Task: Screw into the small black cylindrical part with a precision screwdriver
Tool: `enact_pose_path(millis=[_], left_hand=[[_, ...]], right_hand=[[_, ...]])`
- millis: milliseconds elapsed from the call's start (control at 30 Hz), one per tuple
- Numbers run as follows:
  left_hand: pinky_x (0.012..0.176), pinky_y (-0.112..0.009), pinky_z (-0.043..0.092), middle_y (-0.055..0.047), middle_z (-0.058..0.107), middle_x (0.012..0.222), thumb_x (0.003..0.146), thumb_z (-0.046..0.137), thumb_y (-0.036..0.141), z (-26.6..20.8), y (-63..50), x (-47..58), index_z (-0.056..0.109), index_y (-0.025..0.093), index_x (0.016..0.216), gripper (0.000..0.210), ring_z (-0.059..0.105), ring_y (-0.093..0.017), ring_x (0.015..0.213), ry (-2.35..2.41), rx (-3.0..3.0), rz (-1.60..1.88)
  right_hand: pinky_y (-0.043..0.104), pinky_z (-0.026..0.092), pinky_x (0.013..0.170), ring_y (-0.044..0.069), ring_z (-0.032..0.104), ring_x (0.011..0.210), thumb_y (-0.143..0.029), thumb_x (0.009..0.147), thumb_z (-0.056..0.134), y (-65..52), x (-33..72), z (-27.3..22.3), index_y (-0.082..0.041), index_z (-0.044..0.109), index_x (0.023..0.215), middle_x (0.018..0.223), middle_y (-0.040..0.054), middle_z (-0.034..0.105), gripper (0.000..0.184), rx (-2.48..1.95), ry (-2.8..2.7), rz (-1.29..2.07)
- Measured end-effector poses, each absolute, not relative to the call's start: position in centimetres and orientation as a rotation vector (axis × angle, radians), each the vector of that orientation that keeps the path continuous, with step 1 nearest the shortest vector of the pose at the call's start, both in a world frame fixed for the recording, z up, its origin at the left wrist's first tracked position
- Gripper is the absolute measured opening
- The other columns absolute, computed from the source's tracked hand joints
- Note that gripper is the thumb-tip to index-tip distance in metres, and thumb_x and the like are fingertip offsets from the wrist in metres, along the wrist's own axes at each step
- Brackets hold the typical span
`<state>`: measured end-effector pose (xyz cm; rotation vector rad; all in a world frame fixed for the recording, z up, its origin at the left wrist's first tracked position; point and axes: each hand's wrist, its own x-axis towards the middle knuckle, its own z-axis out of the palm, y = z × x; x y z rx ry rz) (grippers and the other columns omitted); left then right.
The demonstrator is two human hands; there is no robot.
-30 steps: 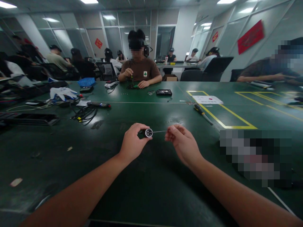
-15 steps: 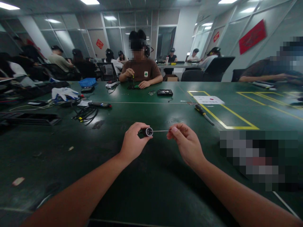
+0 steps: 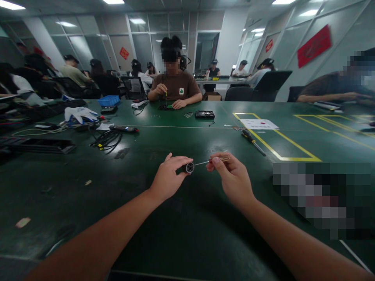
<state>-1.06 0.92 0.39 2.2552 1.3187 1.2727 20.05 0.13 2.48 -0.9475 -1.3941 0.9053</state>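
Observation:
Between thumb and fingers, my left hand (image 3: pixel 168 177) grips a small dark cylindrical part (image 3: pixel 190 168) with a pale ring at its open end, which faces me and to the right. My right hand (image 3: pixel 233 175) pinches a thin screwdriver (image 3: pixel 224 159) by its reddish, partly see-through handle. Its slim metal shaft points left to the rim of the cylindrical part; whether the tip goes inside I cannot make out. Both hands are held above the green table (image 3: pixel 175 242).
A yellow-and-black screwdriver (image 3: pixel 253 142) lies ahead to the right, near a paper sheet (image 3: pixel 259 124). Coiled black cable (image 3: pixel 107 140), an electric screwdriver (image 3: pixel 124 129), gloves (image 3: pixel 80 115) and a blue basket (image 3: pixel 109 100) are at left. A co-worker (image 3: pixel 174 84) sits opposite.
The cylindrical part has shifted slightly right and down, towards my right hand. The screwdriver now slants, and its handle shows above my right fingers. Less of the shaft shows between my hands.

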Motion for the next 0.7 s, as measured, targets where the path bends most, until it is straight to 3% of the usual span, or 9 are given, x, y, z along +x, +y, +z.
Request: enact_pose_path(millis=[233,433,700], left_hand=[[0.123,-0.063,0.028,-0.004,0.074,0.126,0.086,0.073,0.006,0.4,1.1,-1.1,0.072,0.027,0.121,0.041,0.069,-0.023,0.12,1.328,2.279,1.195],[0.122,-0.061,0.033,-0.005,0.074,0.126,0.084,0.076,0.008,0.5,1.0,-0.9,0.072,0.025,0.122,0.041,0.069,-0.024,0.119,1.38,2.247,1.176],[0.123,-0.061,0.031,-0.004,0.074,0.126,0.084,0.075,0.008,0.7,0.9,-0.9,0.072,0.026,0.121,0.041,0.068,-0.024,0.12,1.407,2.235,1.18]], right_hand=[[0.032,0.055,0.066,0.016,0.063,0.067,-0.05,0.088,0.074,1.0,20.1,2.4,-0.02,0.067,0.084,0.074,0.0005,0.065,0.031,-0.866,-1.075,1.211],[0.035,0.058,0.076,0.018,0.068,0.077,-0.046,0.091,0.072,0.6,20.1,2.4,-0.022,0.069,0.094,0.082,0.0016,0.07,0.024,-0.868,-1.256,1.028],[0.035,0.059,0.075,0.019,0.072,0.076,-0.043,0.093,0.071,-0.1,20.0,2.8,-0.023,0.069,0.095,0.079,0.002,0.072,0.021,-0.898,-1.433,0.878]])
